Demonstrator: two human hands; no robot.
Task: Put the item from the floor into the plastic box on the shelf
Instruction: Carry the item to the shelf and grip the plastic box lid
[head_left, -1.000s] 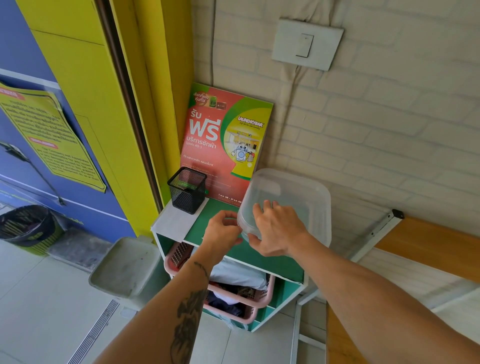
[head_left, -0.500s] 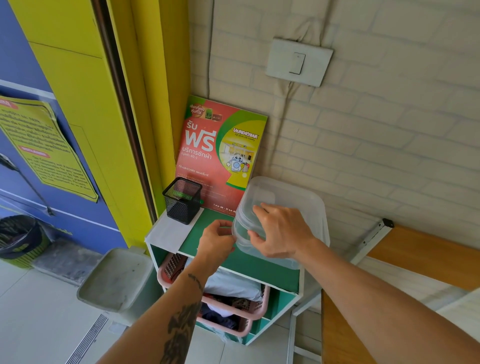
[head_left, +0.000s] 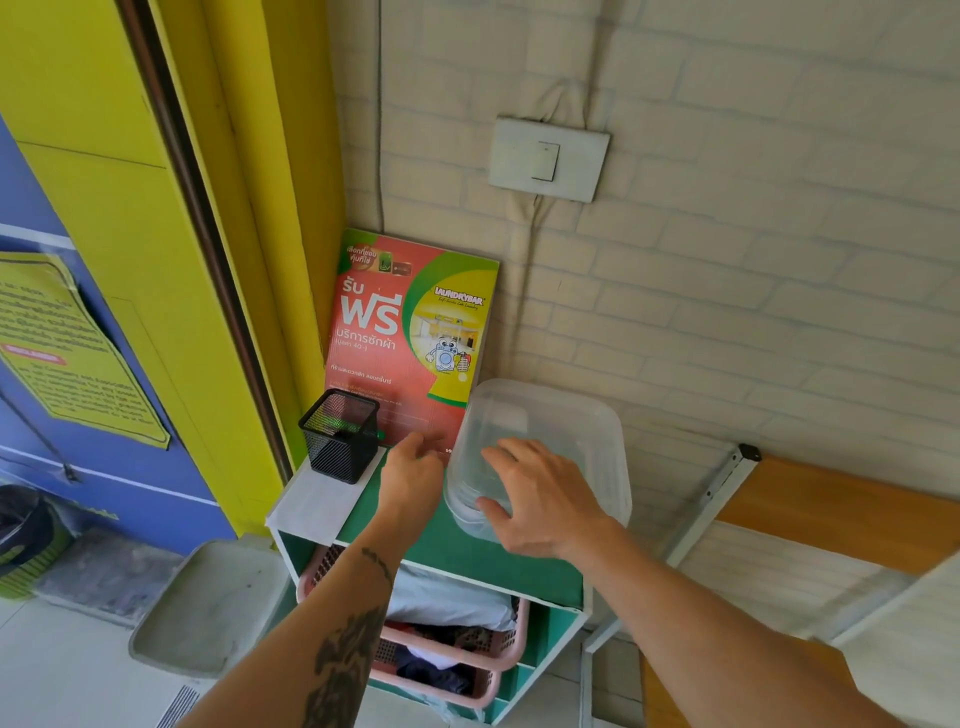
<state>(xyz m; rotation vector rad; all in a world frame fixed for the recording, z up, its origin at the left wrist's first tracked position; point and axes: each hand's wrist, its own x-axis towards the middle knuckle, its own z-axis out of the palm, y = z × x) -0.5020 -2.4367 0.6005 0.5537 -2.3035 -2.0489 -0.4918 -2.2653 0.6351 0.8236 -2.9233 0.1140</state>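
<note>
A clear plastic box (head_left: 566, 415) with its lid on stands on the green top of a small shelf unit (head_left: 467, 558) against the brick wall. My right hand (head_left: 540, 501) lies over the box's near left corner, fingers on the lid and thumb against the front wall. My left hand (head_left: 415, 473) hovers just left of the box, a small gap from it, with fingers curled; I see only its back and nothing in it. No loose item from the floor is in view.
A black mesh pen holder (head_left: 340, 436) stands at the shelf's left end before a red poster (head_left: 410, 332). Pink baskets (head_left: 498, 642) of cloth fill the shelf below. A grey tray (head_left: 208, 608) lies on the floor; a wooden table (head_left: 831, 514) is on the right.
My left hand has drawn away from the box's corner, up and to the left. My right hand's fingers have spread more over the lid. The view has tilted.
</note>
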